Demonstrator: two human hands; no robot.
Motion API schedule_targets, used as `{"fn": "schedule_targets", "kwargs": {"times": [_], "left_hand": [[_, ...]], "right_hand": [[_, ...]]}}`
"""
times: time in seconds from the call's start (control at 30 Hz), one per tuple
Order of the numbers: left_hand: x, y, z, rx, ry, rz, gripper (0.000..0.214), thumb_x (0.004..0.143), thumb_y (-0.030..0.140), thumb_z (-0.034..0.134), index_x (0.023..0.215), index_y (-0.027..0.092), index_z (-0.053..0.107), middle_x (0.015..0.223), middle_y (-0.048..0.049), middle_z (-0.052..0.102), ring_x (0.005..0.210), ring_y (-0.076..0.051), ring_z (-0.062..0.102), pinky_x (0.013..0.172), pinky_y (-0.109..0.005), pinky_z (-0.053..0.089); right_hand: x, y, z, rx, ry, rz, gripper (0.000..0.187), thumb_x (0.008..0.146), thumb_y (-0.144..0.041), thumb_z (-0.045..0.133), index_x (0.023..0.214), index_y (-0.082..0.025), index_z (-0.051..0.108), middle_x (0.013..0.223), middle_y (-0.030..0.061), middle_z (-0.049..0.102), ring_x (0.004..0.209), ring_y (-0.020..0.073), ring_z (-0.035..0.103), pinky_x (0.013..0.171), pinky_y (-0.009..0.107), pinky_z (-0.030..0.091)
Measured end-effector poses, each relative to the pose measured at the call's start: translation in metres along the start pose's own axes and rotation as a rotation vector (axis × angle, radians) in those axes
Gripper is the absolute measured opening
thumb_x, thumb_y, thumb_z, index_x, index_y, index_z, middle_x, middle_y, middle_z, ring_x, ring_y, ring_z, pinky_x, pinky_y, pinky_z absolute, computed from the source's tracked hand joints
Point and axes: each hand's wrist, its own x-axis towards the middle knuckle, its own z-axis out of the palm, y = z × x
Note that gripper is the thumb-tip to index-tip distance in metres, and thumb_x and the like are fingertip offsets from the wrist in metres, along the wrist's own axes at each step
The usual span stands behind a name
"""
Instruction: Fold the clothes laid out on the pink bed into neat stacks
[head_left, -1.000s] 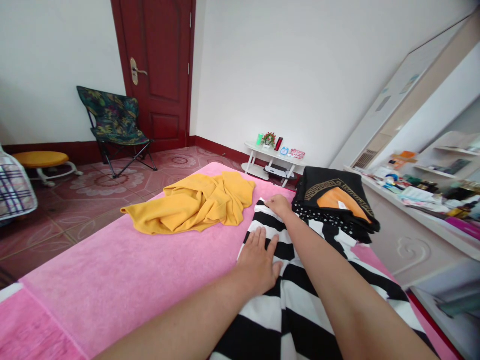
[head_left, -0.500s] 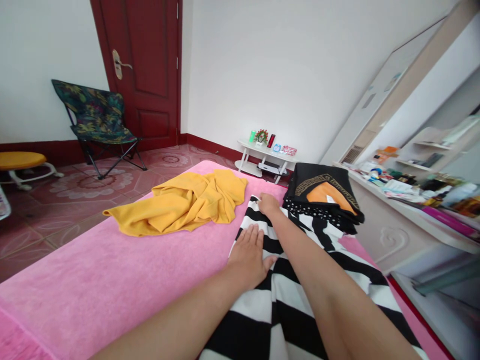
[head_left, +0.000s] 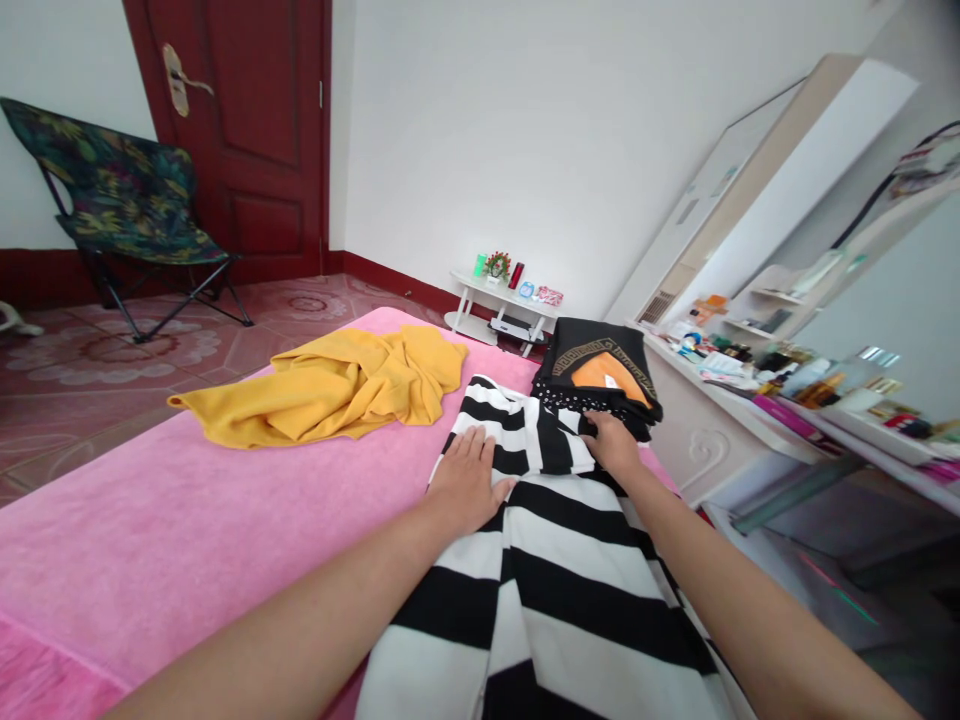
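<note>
A black-and-white striped garment (head_left: 592, 580) lies across the pink bed cover, part of its far end folded over on top. My left hand (head_left: 466, 480) rests flat on its left side, fingers stretched out and pressing the cloth. At the far right edge of the same garment is my right hand (head_left: 615, 447), its fingers closed on the fabric. Just beyond that hand sits a stack of folded black clothes (head_left: 600, 350), with an orange patch and a gold pattern on top and white-dotted cloth beneath. A crumpled yellow garment (head_left: 337, 385) lies to the left.
Under everything spreads the pink bed cover (head_left: 262, 530). A dresser (head_left: 697, 450) crowded with bottles and small items runs along the right. Beyond the bed stand a small white table (head_left: 480, 290), a patterned folding chair (head_left: 127, 195) and a dark red door (head_left: 255, 130).
My right hand has moved from the garment's far left edge to its far right edge. My left hand stays flat on the cloth. The view has turned a little to the right.
</note>
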Motion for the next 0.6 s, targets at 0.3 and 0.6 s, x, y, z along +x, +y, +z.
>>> {"fn": "schedule_targets", "kwargs": {"times": [0.3, 0.6], "left_hand": [[-0.002, -0.001, -0.002, -0.016, 0.005, -0.002, 0.074, 0.09, 0.059, 0.023, 0.142, 0.007, 0.032, 0.151, -0.0147, 0.024, 0.14, -0.029, 0.017, 0.114, -0.042, 0.013], [-0.004, 0.0, -0.002, -0.018, 0.013, 0.004, 0.071, 0.09, 0.06, 0.025, 0.143, 0.012, 0.031, 0.152, -0.014, 0.021, 0.14, -0.028, 0.015, 0.113, -0.042, 0.011]], "right_hand": [[0.001, -0.001, -0.021, -0.09, 0.009, -0.093, 0.013, 0.072, -0.028, 0.063, 0.08, -0.02, 0.067, 0.101, 0.0071, 0.063, 0.1, 0.0231, 0.054, 0.079, 0.031, 0.041], [-0.01, 0.114, -0.088, 0.33, 0.332, 0.501, 0.015, 0.057, -0.028, 0.07, 0.062, -0.021, 0.058, 0.064, 0.009, 0.066, 0.054, 0.0193, 0.057, 0.051, 0.032, 0.039]]}}
